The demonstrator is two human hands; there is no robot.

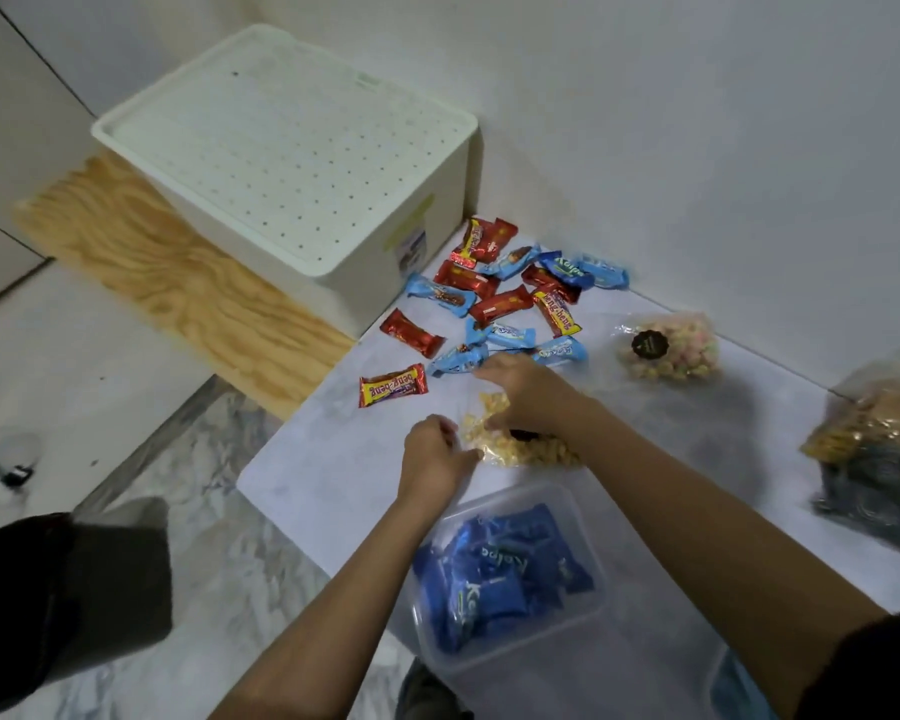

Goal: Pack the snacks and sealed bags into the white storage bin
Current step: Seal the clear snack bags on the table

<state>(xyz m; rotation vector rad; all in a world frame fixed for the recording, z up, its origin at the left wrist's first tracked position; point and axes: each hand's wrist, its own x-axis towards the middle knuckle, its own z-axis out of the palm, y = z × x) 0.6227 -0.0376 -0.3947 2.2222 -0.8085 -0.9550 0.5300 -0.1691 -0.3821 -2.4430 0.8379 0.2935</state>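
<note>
The left hand [437,454] and right hand [528,394] pinch the snack bag [520,453], likely light, limp and crushable, best held by its edge.

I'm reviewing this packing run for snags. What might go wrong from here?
The white storage bin has its lid on, and both the left hand and right hand grip the clear bag of puffs, so nothing can go in yet. A squeeze might crush the puffs or split the bag. The red and yellow bar lies near the white surface's edge; an arm may knock it off.
</note>
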